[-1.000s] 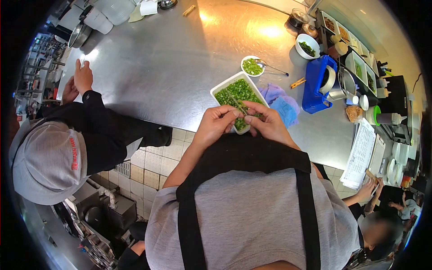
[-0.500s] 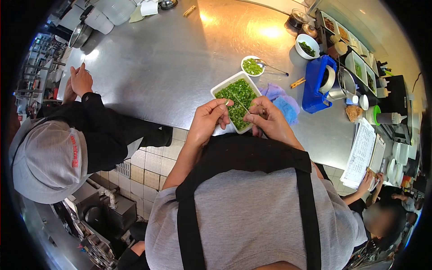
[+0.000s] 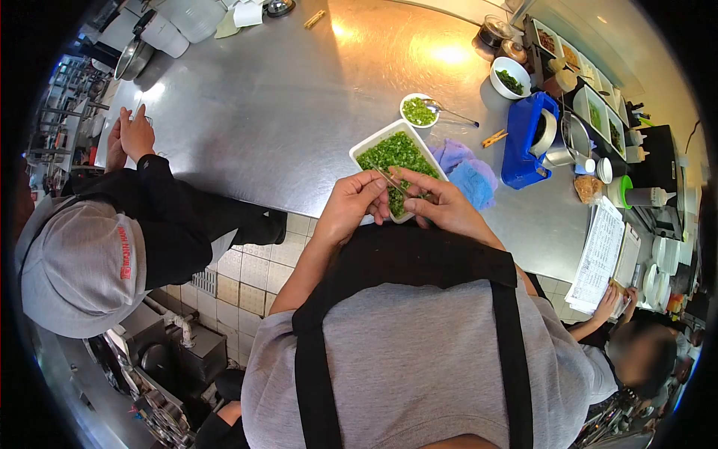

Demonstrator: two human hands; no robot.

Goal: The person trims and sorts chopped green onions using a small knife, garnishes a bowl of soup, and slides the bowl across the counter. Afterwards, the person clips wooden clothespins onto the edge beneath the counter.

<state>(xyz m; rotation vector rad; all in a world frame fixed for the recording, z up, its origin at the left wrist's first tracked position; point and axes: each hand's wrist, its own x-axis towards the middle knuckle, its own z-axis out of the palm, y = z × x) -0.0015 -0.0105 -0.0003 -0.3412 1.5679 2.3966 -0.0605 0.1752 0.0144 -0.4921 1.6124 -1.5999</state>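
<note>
My left hand (image 3: 350, 203) and my right hand (image 3: 445, 206) meet over the near part of a white rectangular tub of chopped green onions (image 3: 398, 152). Both are closed in a pinch on a thin, pale strand (image 3: 391, 180) that runs between the fingertips. It is too fine for me to tell its kind. Just beyond the tub sits a small white bowl of chopped green onions (image 3: 416, 112), with a metal spoon (image 3: 456, 114) resting in it. A purple and blue cloth (image 3: 471, 179) lies right of the tub, beside my right hand.
A blue bin (image 3: 521, 142), a white bowl of dark greens (image 3: 511, 79) and a wooden clothespin (image 3: 494, 138) are on the steel table (image 3: 262, 112) to the right. A person in a grey hat (image 3: 82, 269) stands at the left. Another person's hands hold paper sheets (image 3: 597, 254) at right.
My hands have drawn closer together, and the strand between them looks shorter. At the left, the other person's hands have shifted slightly.
</note>
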